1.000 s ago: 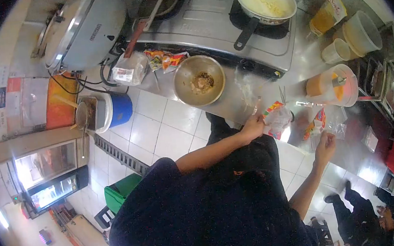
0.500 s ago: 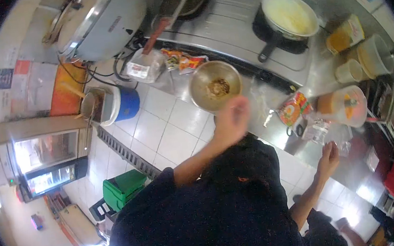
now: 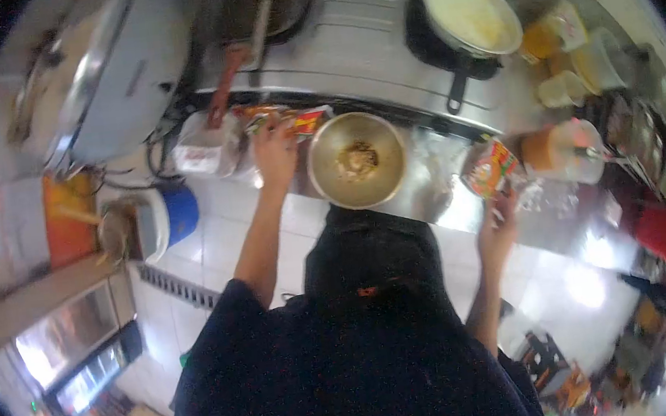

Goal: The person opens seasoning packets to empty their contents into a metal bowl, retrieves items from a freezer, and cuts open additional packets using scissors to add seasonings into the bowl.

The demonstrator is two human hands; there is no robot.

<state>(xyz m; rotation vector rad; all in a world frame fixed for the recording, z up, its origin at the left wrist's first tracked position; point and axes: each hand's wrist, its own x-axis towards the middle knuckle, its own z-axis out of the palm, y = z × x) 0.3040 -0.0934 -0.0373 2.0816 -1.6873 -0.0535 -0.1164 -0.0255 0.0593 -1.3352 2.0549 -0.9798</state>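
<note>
On the tabletop [image 3: 430, 167] stands a metal bowl [image 3: 356, 161]. Left of it, the left grip [image 3: 275, 154] lies over colourful packets [image 3: 310, 122]; right of it, the right grip [image 3: 500, 220] is at the near end of a red-orange packet [image 3: 491, 165]. I can't tell whether either pinches.

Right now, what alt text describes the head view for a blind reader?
A person's left hand is at packets left of a metal bowl on a counter, and the right hand at another packet to its right; beyond, a pan sits on the stove.
</note>
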